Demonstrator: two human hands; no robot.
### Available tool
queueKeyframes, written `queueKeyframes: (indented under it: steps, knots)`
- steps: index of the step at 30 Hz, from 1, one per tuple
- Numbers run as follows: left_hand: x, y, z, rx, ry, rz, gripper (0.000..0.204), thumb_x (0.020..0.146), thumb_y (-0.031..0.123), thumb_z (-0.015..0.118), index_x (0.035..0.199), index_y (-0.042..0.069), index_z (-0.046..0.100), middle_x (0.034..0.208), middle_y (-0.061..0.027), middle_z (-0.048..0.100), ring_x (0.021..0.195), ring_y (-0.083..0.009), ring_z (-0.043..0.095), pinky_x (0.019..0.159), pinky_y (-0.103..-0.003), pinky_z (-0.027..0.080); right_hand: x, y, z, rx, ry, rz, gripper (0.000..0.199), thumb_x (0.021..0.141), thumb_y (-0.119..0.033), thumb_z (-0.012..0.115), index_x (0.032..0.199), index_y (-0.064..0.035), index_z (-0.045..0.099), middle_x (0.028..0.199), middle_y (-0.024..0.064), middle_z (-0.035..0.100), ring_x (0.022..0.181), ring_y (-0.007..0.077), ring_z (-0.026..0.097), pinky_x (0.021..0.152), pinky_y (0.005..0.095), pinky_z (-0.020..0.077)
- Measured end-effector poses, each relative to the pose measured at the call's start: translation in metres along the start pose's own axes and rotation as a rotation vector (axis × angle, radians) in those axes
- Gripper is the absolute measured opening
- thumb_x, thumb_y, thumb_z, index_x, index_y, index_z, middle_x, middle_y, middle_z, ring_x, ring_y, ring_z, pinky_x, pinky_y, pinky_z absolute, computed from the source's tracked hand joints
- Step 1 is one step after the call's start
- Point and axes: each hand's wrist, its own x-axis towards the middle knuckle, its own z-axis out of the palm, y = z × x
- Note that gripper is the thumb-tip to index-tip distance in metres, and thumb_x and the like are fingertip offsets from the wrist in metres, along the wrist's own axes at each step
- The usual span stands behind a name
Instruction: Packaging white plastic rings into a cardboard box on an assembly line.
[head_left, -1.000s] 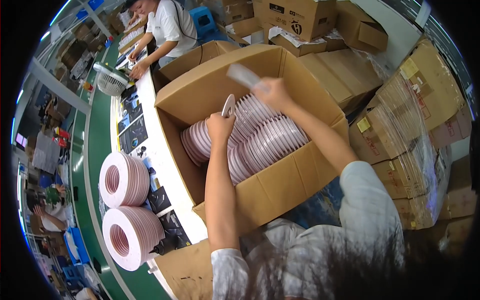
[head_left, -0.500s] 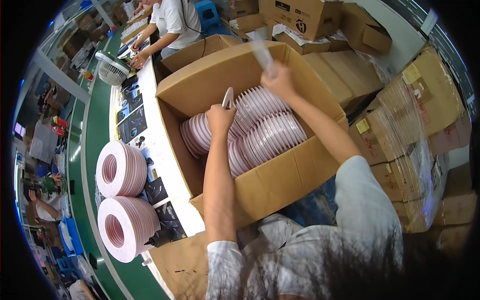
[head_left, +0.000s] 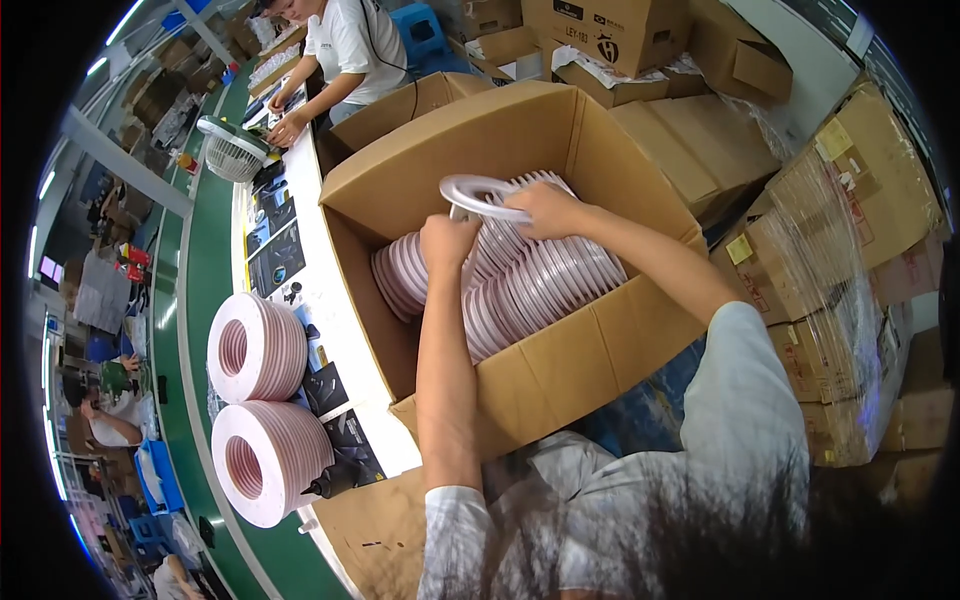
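Hands over ring-filled carton; white bench, green conveyor, warehouse.

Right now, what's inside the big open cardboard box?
Rows of white-and-pink rings stand on edge in the box. Both hands, left and right, lift one ring. The box bottom is hidden.

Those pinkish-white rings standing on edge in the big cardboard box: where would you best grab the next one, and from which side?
Probably by its top rim, from above. The rings stand on edge, packed face to face in the box, so only their upper edges are free. The right hand holds one ring by its rim; the left hand rests on the row.
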Motion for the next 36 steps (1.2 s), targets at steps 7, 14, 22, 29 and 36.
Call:
queueKeyframes:
  steps: [7,14,22,29,36]
  knots:
    - [0.001,0.012,-0.015,0.114,-0.017,-0.067,0.042,0.065,0.029,0.076,0.081,-0.009,0.069,0.080,-0.0316,0.064,0.083,-0.0414,0.067,0.075,-0.043,0.053,-0.007,0.020,0.007,-0.006,0.087,0.067,0.014,0.070,-0.019,0.068,0.071,-0.0060,0.064,0.068,0.0160,0.063,0.063,0.0329,0.064,0.060,0.0411,0.0508]
    - [0.001,0.008,-0.031,0.159,0.125,-0.004,0.035,0.070,0.027,0.072,0.082,-0.005,0.070,0.078,-0.0273,0.066,0.077,-0.0404,0.067,0.073,-0.044,0.053,-0.021,0.048,0.011,0.119,0.129,0.487,0.023,0.063,-0.024,0.070,0.073,-0.0030,0.067,0.071,0.0186,0.065,0.068,0.0355,0.064,0.067,0.0417,0.0519]
    - [-0.017,0.044,-0.028,0.452,-0.003,0.464,0.023,0.074,0.024,0.070,0.081,0.002,0.065,0.077,-0.0237,0.065,0.077,-0.0405,0.065,0.068,-0.045,0.052,-0.006,0.049,0.015,0.185,-0.237,0.585,0.022,0.064,-0.023,0.070,0.070,-0.0022,0.069,0.067,0.0171,0.067,0.063,0.0296,0.067,0.066,0.0376,0.0537]
    - [-0.012,0.038,-0.027,0.414,0.118,0.451,0.024,0.075,0.025,0.068,0.072,0.002,0.060,0.070,-0.0237,0.063,0.070,-0.0400,0.064,0.066,-0.048,0.051,-0.002,0.036,0.008,0.452,-0.044,0.659,0.018,0.064,-0.019,0.072,0.068,-0.0018,0.068,0.060,0.0093,0.067,0.052,0.0175,0.066,0.059,0.0281,0.0534]
    - [-0.015,0.030,-0.020,0.393,0.205,0.623,0.026,0.074,0.025,0.072,0.069,0.003,0.059,0.062,-0.0180,0.062,0.057,-0.0391,0.062,0.058,-0.046,0.051,-0.001,0.024,0.008,0.461,-0.020,0.662,0.014,0.065,-0.019,0.070,0.066,-0.0051,0.068,0.058,0.0088,0.066,0.053,0.0183,0.066,0.057,0.0296,0.0524]
